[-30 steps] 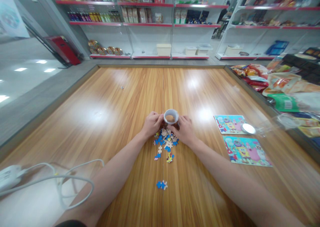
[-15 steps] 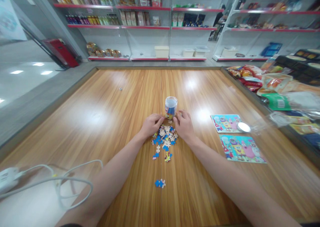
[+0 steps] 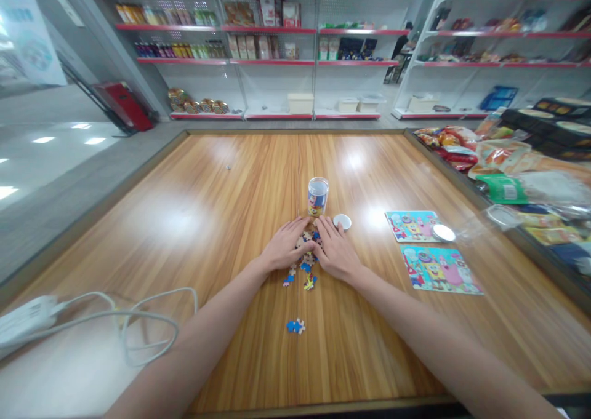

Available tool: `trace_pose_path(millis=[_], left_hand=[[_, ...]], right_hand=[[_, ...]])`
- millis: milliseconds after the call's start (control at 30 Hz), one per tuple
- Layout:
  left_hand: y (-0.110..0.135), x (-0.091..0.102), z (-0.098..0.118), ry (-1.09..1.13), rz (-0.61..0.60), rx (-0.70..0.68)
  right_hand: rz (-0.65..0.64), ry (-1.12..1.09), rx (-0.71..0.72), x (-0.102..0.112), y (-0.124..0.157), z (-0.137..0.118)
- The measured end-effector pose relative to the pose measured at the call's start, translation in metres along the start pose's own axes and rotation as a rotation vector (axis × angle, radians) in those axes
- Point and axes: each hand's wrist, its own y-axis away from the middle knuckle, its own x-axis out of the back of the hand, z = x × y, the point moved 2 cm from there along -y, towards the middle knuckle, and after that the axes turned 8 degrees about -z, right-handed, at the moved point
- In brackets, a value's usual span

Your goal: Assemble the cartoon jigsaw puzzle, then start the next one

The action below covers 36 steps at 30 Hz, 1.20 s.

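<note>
My left hand (image 3: pixel 287 244) lies flat with outstretched fingers over the left side of a pile of jigsaw puzzle pieces (image 3: pixel 306 259). My right hand (image 3: pixel 336 249) covers the pile's right side, fingers also extended, and the two thumbs nearly meet across it. Most of the pile is hidden beneath them. Just beyond my fingertips a clear jar (image 3: pixel 318 196) with a cartoon print stands upright, its top uncovered. A round white disc (image 3: pixel 342 222) rests beside my right fingers. Nearer to me are some stray blue, yellow and plain pieces (image 3: pixel 296 327).
Two cartoon picture cards (image 3: pixel 442 270) lie to the right, with another white disc (image 3: pixel 444 232) on the upper one. Packaged goods (image 3: pixel 508 188) line the right edge. A power strip (image 3: pixel 30 320) with cables (image 3: pixel 152 333) occupies the near left. Shelves stand behind the table.
Both hands have moved from beside the jar down onto the pile and closer together, their fingers now straightened. The white disc by my right hand now shows. The view has tilted up slightly.
</note>
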Motion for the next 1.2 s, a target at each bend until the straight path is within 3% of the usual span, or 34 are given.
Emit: trace_pose_path(millis=[100,167,367,500,600,700,800,900,1100,1200], left_hand=[[-0.008,-0.005,0.002,-0.001,-0.031,0.004],[0.0,-0.007,0.009,0.01,-0.076,-0.021],[0.064,0.004,0.031,0.05,-0.227,-0.14],[0.093,-0.005,0.042,-0.217,-0.277,-0.162],[0.094,-0.018,0.044,-0.335,-0.18,-0.049],[0.088,-0.024,0.042,-0.298,-0.192,-0.086],[0.084,-0.018,0.038,-0.25,-0.196,-0.123],[0.083,-0.012,0.036,-0.318,-0.175,-0.054],[0.08,-0.021,0.05,-0.394,-0.24,-0.018],[0.081,-0.013,0.049,-0.381,-0.263,-0.028]], right_hand=[[-0.047,0.027,0.022,0.0,-0.003,-0.002],[-0.099,0.035,0.061,0.001,0.006,-0.006],[-0.303,0.003,0.218,0.015,0.057,-0.015],[-0.329,-0.034,0.244,0.016,0.074,-0.021],[-0.291,-0.035,0.274,0.009,0.075,-0.03],[-0.271,-0.041,0.278,0.001,0.07,-0.034],[-0.243,-0.046,0.25,-0.002,0.066,-0.033],[-0.222,-0.043,0.23,0.0,0.065,-0.032],[-0.214,-0.05,0.238,0.003,0.066,-0.031],[-0.214,-0.068,0.231,0.004,0.066,-0.032]])
